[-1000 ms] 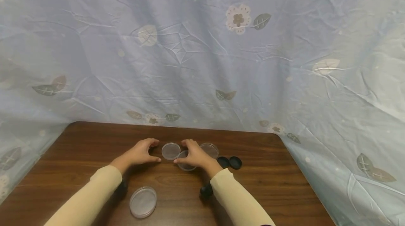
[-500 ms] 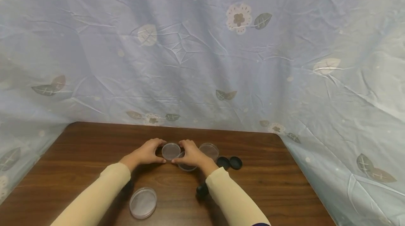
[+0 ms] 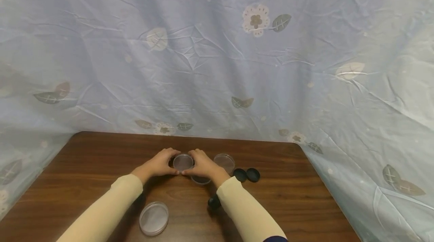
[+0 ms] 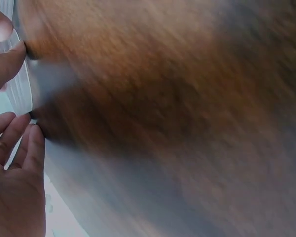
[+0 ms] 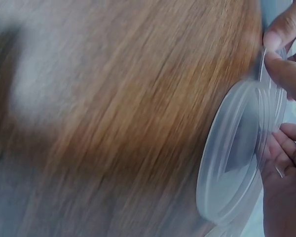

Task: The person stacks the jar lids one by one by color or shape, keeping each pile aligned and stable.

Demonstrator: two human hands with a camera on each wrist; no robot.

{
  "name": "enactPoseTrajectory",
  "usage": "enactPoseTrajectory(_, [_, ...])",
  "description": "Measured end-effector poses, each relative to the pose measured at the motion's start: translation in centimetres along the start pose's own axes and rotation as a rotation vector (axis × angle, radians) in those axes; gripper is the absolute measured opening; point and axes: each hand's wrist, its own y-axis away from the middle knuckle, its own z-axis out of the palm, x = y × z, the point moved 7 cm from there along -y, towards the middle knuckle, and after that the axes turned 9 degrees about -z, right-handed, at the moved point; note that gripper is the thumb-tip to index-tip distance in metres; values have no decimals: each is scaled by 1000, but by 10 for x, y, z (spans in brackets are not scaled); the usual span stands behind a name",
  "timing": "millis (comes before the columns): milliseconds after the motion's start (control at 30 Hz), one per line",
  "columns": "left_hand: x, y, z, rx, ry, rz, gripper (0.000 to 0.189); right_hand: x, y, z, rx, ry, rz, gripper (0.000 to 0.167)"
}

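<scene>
Head view: left hand (image 3: 156,165) and right hand (image 3: 202,166) both pinch 1 clear dish (image 3: 183,162) by its rim, mid-desk (image 3: 84,159). Right wrist view alone shows a 2nd clear dish (image 5: 232,168) directly beneath it. 2 black caps (image 3: 246,175) lie at 3 o'clock.

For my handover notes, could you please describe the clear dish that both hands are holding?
On the brown wooden table, near its far edge, the left hand and right hand meet. Between their fingertips sits a round clear dish. Unlike the other clear dishes nearby, it alone is gripped from both sides.
</scene>
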Motion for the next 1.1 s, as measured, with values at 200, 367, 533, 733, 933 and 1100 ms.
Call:
enactPoseTrajectory(200, [0, -5, 3, -6, -4, -18, 80, -1, -3, 3, -14, 18, 18, 80])
enactPoseTrajectory(367, [2, -8, 5, -16, -3, -25, 75, 1, -5, 3, -6, 15, 24, 76])
enactPoseTrajectory(533, [4, -8, 5, -8, -5, -30, 73, 2, -4, 3, 6, -8, 0, 74])
enactPoseTrajectory(733, [6, -4, 1, 29, 15, -16, 72, 2, 0, -2, 5, -19, -26, 73])
enactPoseTrajectory(933, [17, 4, -4, 28, 1, 8, 75, -4, 6, -8, -13, -34, -41, 74])
enactPoseTrajectory(1100, [26, 15, -15, 44, -10, 52, 76, -13, 9, -16, -15, -33, -100, 74])
